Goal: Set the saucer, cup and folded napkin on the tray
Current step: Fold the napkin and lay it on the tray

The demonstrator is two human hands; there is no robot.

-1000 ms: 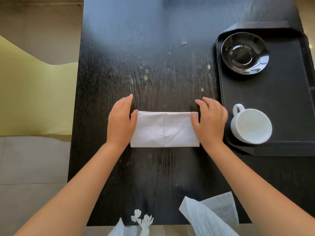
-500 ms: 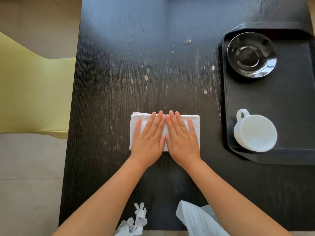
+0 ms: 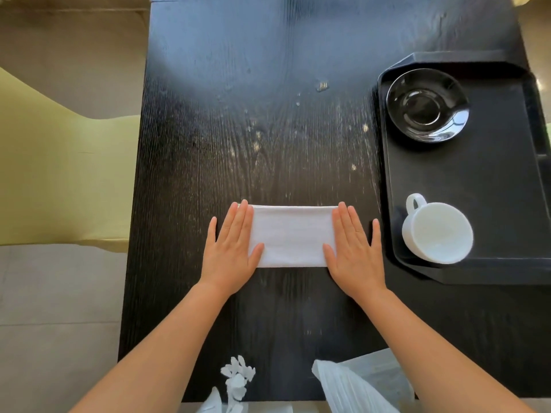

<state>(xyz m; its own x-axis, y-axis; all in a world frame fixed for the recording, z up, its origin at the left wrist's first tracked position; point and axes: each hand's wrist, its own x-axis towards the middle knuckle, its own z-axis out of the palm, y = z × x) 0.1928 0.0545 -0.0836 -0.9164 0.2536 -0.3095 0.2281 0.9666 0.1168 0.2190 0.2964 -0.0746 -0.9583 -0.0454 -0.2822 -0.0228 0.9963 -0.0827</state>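
Note:
A white folded napkin (image 3: pixel 292 236) lies flat on the black wooden table (image 3: pixel 268 129) in front of me. My left hand (image 3: pixel 231 251) presses flat on its left end, fingers stretched out. My right hand (image 3: pixel 356 251) presses flat on its right end the same way. To the right stands a black tray (image 3: pixel 492 204). A glossy black saucer (image 3: pixel 428 105) sits at the tray's far left corner. A white cup (image 3: pixel 436 231) with its handle pointing away from me stands at the tray's near left corner.
A pale yellow chair seat (image 3: pixel 59 174) is beside the table's left edge. White pleated fabric (image 3: pixel 351 386) and a small white flower shape (image 3: pixel 237 377) hang over the table's near edge. Crumbs dot the table's middle.
Both hands lay together on the napkin's middle half a second ago. They have slid apart along it to its two ends, flat on the cloth.

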